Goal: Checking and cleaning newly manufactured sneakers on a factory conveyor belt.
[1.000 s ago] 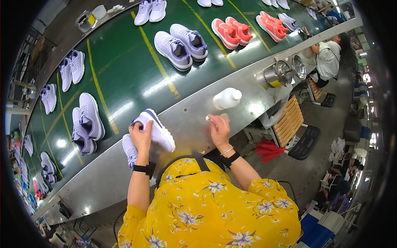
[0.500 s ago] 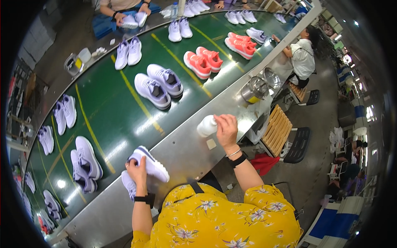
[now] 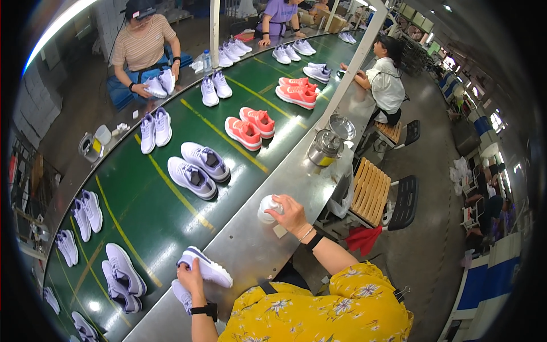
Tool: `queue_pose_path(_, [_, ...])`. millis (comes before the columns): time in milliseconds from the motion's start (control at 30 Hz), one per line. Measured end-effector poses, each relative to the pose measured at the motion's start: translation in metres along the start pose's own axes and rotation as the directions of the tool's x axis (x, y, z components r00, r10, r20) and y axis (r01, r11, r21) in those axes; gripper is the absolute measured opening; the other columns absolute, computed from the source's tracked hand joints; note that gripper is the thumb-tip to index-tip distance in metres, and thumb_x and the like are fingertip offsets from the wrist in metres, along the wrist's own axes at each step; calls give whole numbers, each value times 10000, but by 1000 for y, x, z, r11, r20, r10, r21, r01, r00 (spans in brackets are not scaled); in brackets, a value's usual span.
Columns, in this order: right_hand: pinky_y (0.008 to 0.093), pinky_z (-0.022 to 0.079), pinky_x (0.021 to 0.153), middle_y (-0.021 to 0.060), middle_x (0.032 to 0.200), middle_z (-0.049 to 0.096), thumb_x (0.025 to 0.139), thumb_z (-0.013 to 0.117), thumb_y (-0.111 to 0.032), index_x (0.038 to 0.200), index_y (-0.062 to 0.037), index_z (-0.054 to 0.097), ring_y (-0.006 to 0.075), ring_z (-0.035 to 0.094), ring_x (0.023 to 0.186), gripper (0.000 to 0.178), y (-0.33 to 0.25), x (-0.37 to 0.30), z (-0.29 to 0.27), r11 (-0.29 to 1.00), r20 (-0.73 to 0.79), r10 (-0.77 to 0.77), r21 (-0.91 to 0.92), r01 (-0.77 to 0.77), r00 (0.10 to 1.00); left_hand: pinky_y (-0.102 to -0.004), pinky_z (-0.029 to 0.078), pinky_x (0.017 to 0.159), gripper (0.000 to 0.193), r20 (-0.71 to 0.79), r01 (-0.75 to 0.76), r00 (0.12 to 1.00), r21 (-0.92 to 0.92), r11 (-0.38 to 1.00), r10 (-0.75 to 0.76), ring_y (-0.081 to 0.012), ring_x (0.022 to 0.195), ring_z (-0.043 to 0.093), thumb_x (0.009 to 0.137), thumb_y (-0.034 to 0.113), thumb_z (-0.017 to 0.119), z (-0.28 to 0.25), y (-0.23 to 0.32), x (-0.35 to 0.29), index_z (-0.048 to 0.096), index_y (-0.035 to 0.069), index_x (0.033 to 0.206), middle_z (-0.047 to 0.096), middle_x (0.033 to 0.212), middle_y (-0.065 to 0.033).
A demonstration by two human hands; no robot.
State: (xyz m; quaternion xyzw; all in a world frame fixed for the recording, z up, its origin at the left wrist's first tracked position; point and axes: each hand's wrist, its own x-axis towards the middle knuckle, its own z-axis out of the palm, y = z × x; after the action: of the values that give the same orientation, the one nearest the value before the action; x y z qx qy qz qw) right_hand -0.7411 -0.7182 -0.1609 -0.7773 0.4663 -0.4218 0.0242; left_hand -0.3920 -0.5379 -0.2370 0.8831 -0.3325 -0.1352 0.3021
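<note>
My left hand (image 3: 190, 278) is closed on a lavender sneaker (image 3: 212, 270) with a white sole, which lies on its side over the metal ledge. A second lavender sneaker (image 3: 182, 295) rests just beneath that hand, partly covered by it. On the ledge to the right stands a small white bottle (image 3: 265, 210). The fingers of my right hand (image 3: 293, 215) are closed round its top, hiding part of it. A small pale square (image 3: 280, 231) lies beside the bottle.
A green conveyor belt (image 3: 137, 196) with yellow lines carries pairs of lavender and coral sneakers (image 3: 244, 133). A metal pot (image 3: 325, 148) with a lid stands on the ledge. Slatted chairs (image 3: 369, 191) are at right. Across the belt, a person (image 3: 145, 45) holds lavender sneakers.
The view has tilted up, so the scene sits lower and people across the belt show more. My right hand's fingers now cover more of the bottle's top. My left hand keeps the sneaker.
</note>
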Motion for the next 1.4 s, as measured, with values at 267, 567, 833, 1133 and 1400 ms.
queue_pose_path(267, [350, 582, 721, 98, 961, 737, 781, 855, -211, 1048, -36, 670, 253, 724, 808, 369, 7, 3, -4, 993, -92, 102, 75, -95, 991, -447, 510, 715, 498, 34, 27, 999, -43, 999, -25, -396, 733, 670, 788, 424, 767, -3, 21, -4, 680, -64, 843, 699, 795, -235])
queue_pose_path(567, [313, 598, 774, 34, 1015, 702, 933, 735, -225, 1141, -49, 632, 145, 683, 884, 290, 42, -8, -8, -385, 521, 772, 839, -385, 364, -412, 510, 689, 467, 108, -7, 994, -124, 992, 21, -321, 701, 670, 820, 368, 766, 1, 12, 5, 688, -88, 882, 703, 789, -232])
queue_pose_path(833, [331, 578, 839, 7, 1099, 683, 971, 682, -267, 1155, -103, 646, 171, 653, 1013, 249, 45, -17, -2, -579, 653, 709, 755, -308, 268, -361, 445, 583, 432, 139, 14, 990, -287, 958, 27, -179, 595, 546, 827, 338, 767, 10, -9, 7, 632, -67, 765, 617, 650, -103])
queue_pose_path(1133, [318, 597, 733, 66, 1000, 713, 860, 815, -224, 1124, 24, 633, 184, 704, 853, 405, 48, 1, 0, 161, 190, 831, 817, -554, 522, -348, 339, 511, 444, 139, 106, 988, -351, 930, -60, -124, 559, 397, 877, 296, 746, -4, -2, -18, 536, -28, 659, 482, 581, -17])
queue_pose_path(1400, [358, 573, 747, 105, 951, 711, 756, 846, -161, 1084, -73, 659, 298, 691, 879, 388, -4, 14, 23, 983, -29, 35, 179, -29, 999, -389, 440, 625, 448, 109, 52, 993, -81, 995, -43, -253, 626, 534, 879, 374, 712, -3, 34, -21, 648, -67, 836, 616, 685, -159])
